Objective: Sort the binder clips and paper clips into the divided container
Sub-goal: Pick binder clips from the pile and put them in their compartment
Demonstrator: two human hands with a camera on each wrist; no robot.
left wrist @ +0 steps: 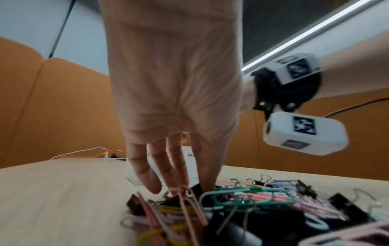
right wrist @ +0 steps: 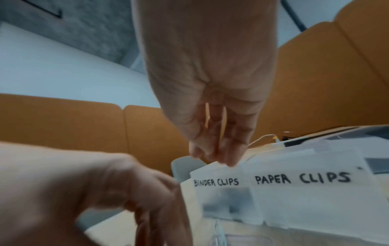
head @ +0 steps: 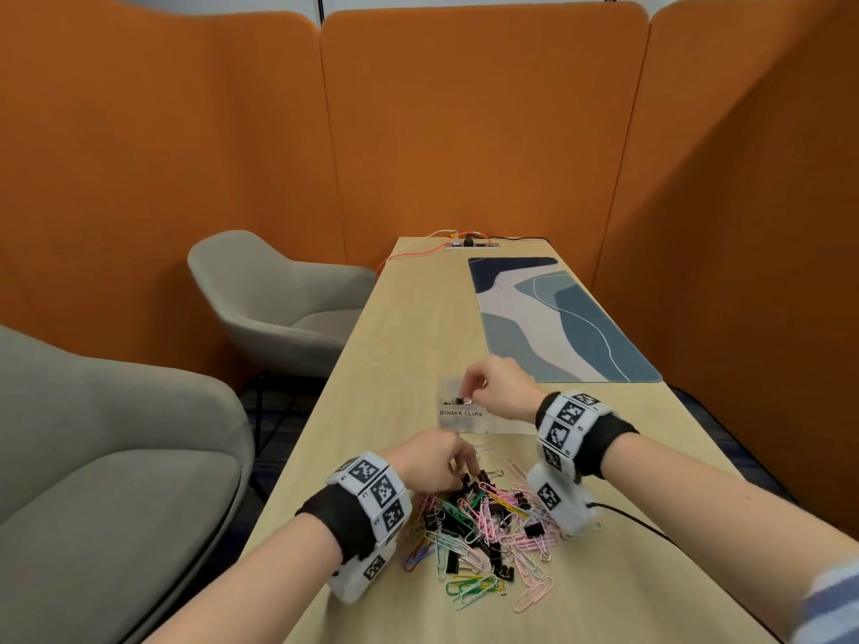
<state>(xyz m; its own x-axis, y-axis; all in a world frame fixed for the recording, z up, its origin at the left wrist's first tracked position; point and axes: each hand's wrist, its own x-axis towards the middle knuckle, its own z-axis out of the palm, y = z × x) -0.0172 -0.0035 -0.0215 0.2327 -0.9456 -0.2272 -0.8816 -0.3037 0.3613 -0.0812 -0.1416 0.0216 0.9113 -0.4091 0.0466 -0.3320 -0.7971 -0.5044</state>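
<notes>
A mixed pile [head: 483, 527] of coloured paper clips and black binder clips lies on the wooden table. Behind it stands a translucent divided container [head: 469, 425], its compartments labelled BINDER CLIPS [right wrist: 216, 182] and PAPER CLIPS [right wrist: 303, 179]. My left hand [head: 465, 471] reaches down into the far end of the pile; thumb and fingers [left wrist: 195, 186] close on a black binder clip [left wrist: 196, 188]. My right hand [head: 469, 392] hovers over the binder clips compartment, fingertips bunched [right wrist: 219, 159] at a small binder clip's silver handle [head: 462, 401]. The paper clips compartment is hidden behind my right wrist in the head view.
A blue patterned mat [head: 558, 318] covers the table's far right. A power strip with orange and white cables [head: 472, 244] sits at the far end. Two grey armchairs [head: 279, 295] [head: 116, 457] stand left of the table's edge. Orange partitions enclose the space.
</notes>
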